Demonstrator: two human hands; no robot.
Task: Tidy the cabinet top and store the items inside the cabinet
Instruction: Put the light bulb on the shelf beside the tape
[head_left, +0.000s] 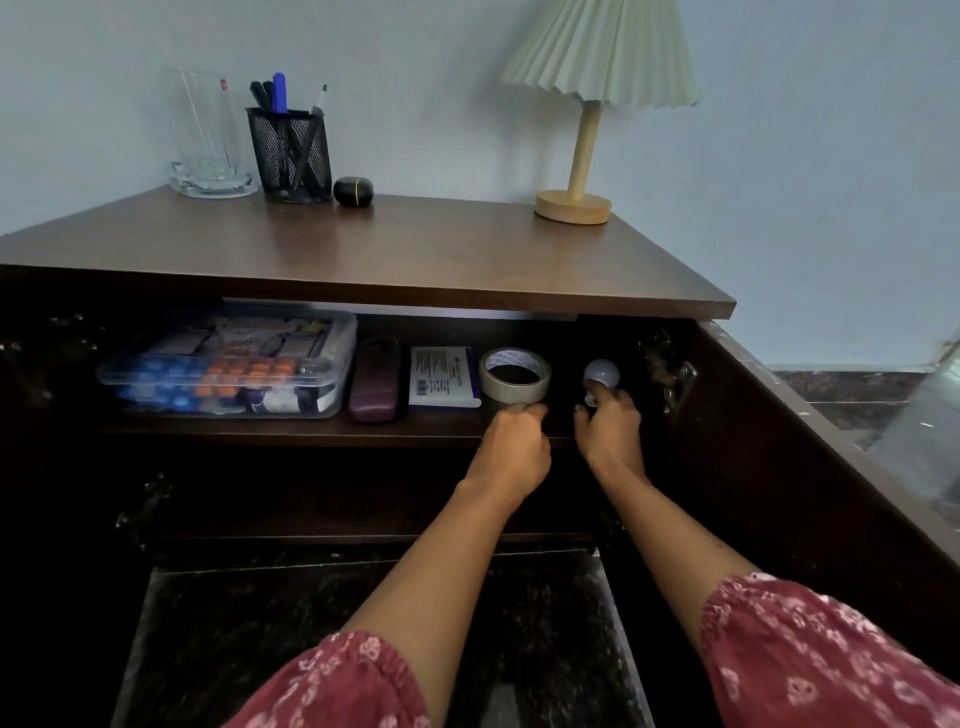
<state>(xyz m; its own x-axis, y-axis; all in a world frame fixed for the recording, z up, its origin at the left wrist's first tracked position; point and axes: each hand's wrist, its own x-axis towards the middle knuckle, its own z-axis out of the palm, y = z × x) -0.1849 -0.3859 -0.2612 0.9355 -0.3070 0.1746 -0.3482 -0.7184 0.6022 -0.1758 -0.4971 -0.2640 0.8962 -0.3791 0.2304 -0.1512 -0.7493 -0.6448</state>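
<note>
Floral sleeves (353, 686), left hand (514, 444) curled just before tape roll (514, 375), right hand (612, 418) gripping bulb (601, 372)

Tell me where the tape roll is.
Head view: the tape roll lies on the inner shelf, right of centre, between the white packet and the bulb.

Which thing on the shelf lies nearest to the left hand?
The tape roll, just beyond the left hand; box, case, packet and bulb lie farther off.

Shelf (260, 428): box (228, 364) left, then case (375, 379), packet (441, 376), tape roll (514, 392), bulb (601, 373) rightmost.
</note>
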